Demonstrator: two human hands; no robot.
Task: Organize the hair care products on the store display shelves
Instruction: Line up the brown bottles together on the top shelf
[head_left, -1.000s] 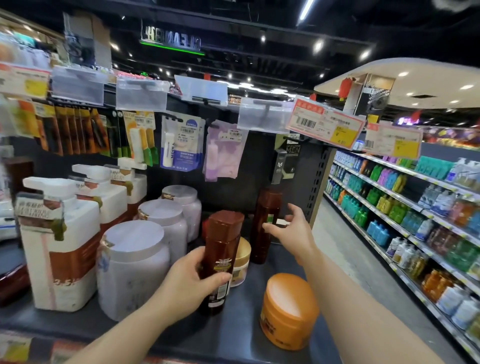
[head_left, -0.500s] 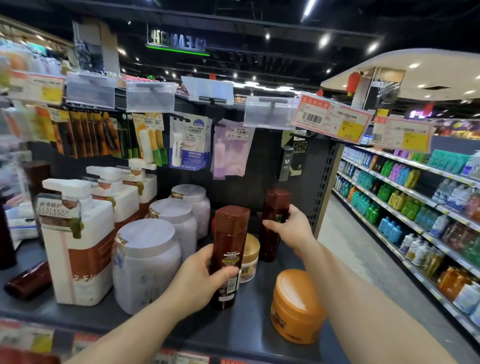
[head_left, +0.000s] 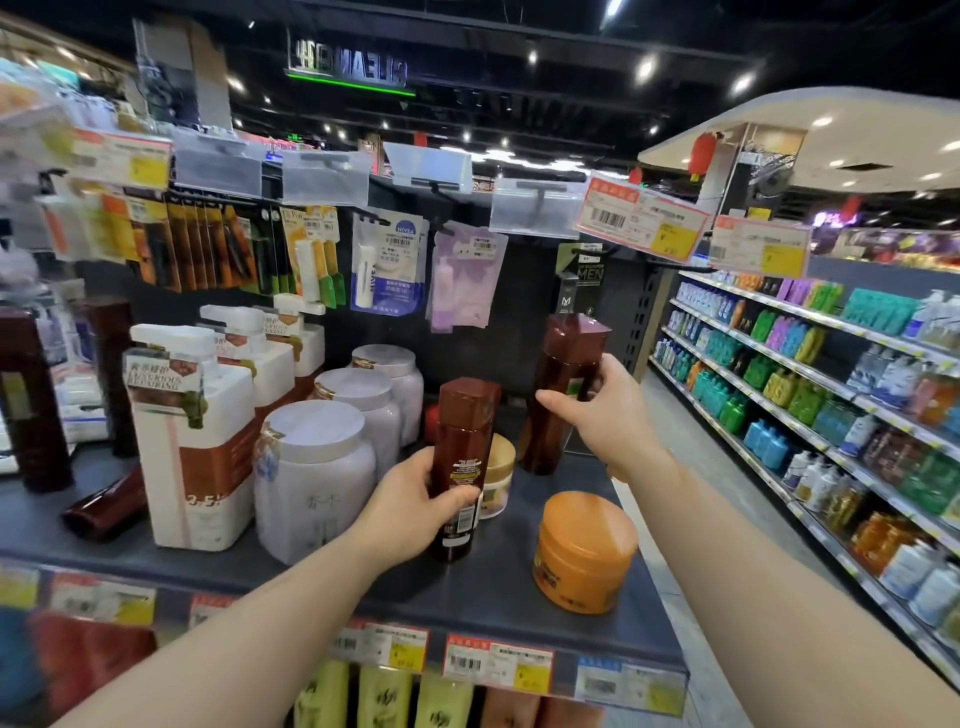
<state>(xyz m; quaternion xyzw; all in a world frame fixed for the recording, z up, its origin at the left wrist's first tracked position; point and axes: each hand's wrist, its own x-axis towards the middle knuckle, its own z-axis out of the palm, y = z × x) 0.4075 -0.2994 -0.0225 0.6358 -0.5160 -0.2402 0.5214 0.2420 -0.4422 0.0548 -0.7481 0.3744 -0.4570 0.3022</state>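
Both hands busy, one bottle each. Left hand (head_left: 410, 512) wraps the lower body of the near brown bottle (head_left: 462, 467), frame centre, base on or just above the grey shelf (head_left: 483, 597); can't tell which. Right hand (head_left: 608, 415) has thumb and fingers around the waist of the far brown bottle (head_left: 563, 384), centre-right, upright near the shelf's back.

Likely step: lining the two matching bottles up together. To do it well: keep both upright, grip low-to-mid so they don't tip, set bases flat, labels facing out.

In the way: small gold-lidded jar (head_left: 498, 475) sits just behind the near bottle, touching or nearly so. Orange jar (head_left: 584, 553) lower right, near the shelf front. White-lidded jars (head_left: 311, 483) and white pump jugs (head_left: 192, 441) crowd the left. A brown bottle lying on its side (head_left: 104, 509) at far left probably needs standing up. Hanging packets (head_left: 387, 267) above limit lift height.
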